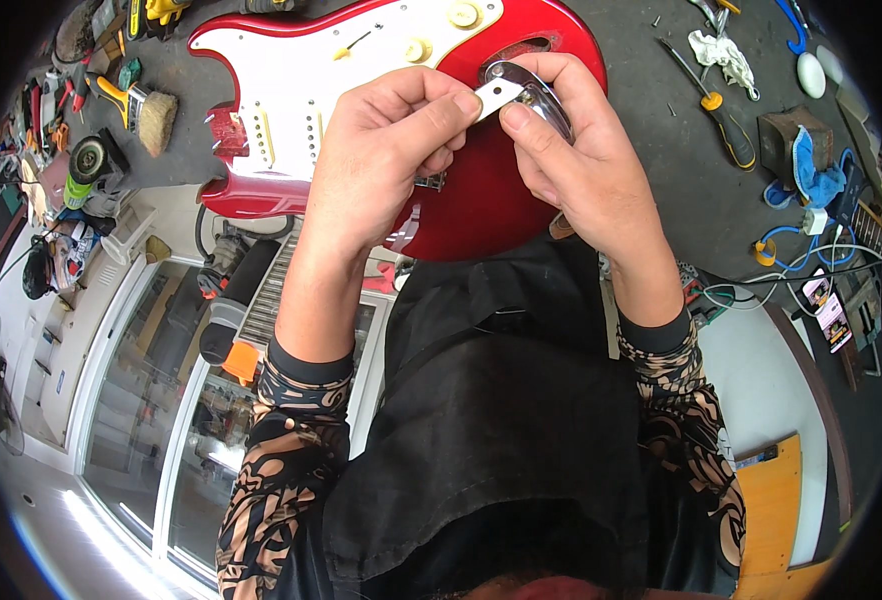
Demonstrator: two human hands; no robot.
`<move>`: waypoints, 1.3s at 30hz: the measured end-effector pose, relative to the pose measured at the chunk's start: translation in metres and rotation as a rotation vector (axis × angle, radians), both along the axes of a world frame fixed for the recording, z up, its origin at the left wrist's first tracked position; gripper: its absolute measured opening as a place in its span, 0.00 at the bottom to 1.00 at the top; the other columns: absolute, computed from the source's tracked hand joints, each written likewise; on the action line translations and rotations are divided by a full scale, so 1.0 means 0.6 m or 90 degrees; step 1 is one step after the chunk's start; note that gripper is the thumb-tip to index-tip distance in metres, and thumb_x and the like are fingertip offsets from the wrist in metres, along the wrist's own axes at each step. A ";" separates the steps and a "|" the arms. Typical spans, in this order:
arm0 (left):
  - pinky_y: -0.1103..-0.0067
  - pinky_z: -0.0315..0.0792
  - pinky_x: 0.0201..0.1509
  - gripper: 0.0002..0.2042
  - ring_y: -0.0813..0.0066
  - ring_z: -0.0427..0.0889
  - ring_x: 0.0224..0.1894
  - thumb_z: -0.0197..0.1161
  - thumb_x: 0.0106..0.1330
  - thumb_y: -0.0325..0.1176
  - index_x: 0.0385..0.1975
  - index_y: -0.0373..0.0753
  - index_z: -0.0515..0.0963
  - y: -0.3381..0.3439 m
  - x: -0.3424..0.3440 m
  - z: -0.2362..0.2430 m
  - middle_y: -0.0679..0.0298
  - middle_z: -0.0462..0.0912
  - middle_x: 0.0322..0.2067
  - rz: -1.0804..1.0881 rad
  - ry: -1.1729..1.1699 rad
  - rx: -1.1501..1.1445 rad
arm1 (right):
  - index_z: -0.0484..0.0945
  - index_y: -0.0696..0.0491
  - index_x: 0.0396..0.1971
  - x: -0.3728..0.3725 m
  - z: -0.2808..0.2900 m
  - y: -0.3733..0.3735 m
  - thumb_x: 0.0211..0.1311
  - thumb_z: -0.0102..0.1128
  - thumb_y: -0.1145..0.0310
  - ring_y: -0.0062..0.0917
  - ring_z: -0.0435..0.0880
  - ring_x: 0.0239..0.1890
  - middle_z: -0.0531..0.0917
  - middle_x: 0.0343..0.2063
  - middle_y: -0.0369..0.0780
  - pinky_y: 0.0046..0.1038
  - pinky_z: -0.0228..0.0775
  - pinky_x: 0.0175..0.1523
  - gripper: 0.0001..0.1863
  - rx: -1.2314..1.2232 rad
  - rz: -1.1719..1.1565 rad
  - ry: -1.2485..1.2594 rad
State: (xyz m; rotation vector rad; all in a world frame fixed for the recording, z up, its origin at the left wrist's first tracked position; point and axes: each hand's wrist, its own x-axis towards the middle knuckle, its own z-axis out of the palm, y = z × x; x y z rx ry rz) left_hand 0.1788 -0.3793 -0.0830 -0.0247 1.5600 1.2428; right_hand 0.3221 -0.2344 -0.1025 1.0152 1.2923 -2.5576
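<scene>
A red electric guitar body with a white pickguard lies on the bench in front of me. Over its lower right part, my right hand grips a shiny chrome jack plate between thumb and fingers. My left hand pinches the end of a small flat white strip with a dark hole in it. The strip's other end reaches the jack plate; whether they are joined I cannot tell. Just above my right hand, the oval jack recess shows in the body, partly covered.
Right on the dark bench lie a screwdriver, a crumpled white cloth and a blue cloth by a metal block. A brush and a green angle grinder are at left. Cables trail at the right edge.
</scene>
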 end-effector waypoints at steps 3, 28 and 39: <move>0.83 0.62 0.32 0.08 0.85 0.70 0.27 0.67 0.78 0.32 0.41 0.33 0.85 0.001 -0.003 0.000 0.70 0.79 0.26 0.009 0.000 0.008 | 0.71 0.53 0.62 -0.001 0.001 0.000 0.82 0.61 0.67 0.07 0.69 0.25 0.79 0.36 0.31 0.15 0.61 0.27 0.16 -0.006 -0.003 0.003; 0.82 0.61 0.32 0.08 0.85 0.67 0.26 0.67 0.77 0.31 0.40 0.32 0.85 -0.006 -0.010 -0.004 0.70 0.78 0.25 -0.014 -0.012 0.022 | 0.72 0.56 0.64 0.006 -0.004 0.001 0.86 0.53 0.68 0.08 0.68 0.22 0.76 0.31 0.31 0.16 0.60 0.26 0.15 -0.013 -0.003 0.023; 0.82 0.61 0.32 0.07 0.85 0.67 0.26 0.66 0.77 0.30 0.40 0.32 0.85 -0.002 -0.008 -0.004 0.70 0.79 0.27 -0.003 -0.029 0.038 | 0.74 0.56 0.63 0.008 -0.009 0.002 0.88 0.47 0.68 0.08 0.67 0.22 0.76 0.32 0.32 0.15 0.60 0.26 0.14 -0.038 -0.016 0.050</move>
